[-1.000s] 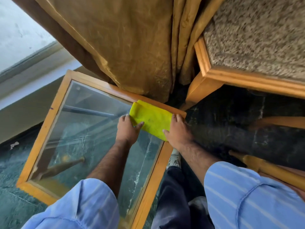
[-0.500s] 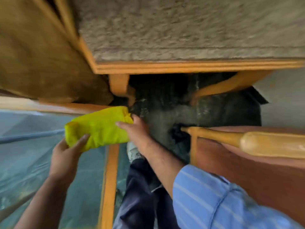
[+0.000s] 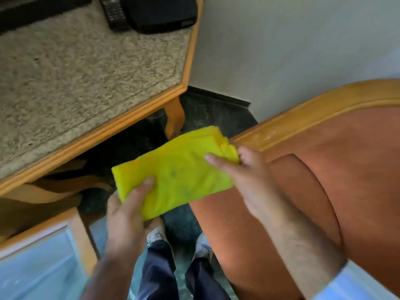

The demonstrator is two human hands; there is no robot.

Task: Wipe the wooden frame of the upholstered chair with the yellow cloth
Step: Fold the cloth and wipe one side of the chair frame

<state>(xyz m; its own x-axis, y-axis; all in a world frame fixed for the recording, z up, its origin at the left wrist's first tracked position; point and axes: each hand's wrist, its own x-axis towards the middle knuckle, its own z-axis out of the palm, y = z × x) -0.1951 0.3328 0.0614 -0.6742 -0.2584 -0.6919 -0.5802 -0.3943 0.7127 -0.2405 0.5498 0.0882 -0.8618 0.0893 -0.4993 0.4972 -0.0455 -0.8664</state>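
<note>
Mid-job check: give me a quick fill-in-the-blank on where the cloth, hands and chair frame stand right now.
1. The yellow cloth is held by ____ hands, the left hand at its near corner and the right hand at its far end.
2. The cloth's colour is ____.
3. The wooden frame edges a chair upholstered in ____.
4. On the speckled table a black ____ control lies.

Answers: both; yellow; orange; remote
</note>
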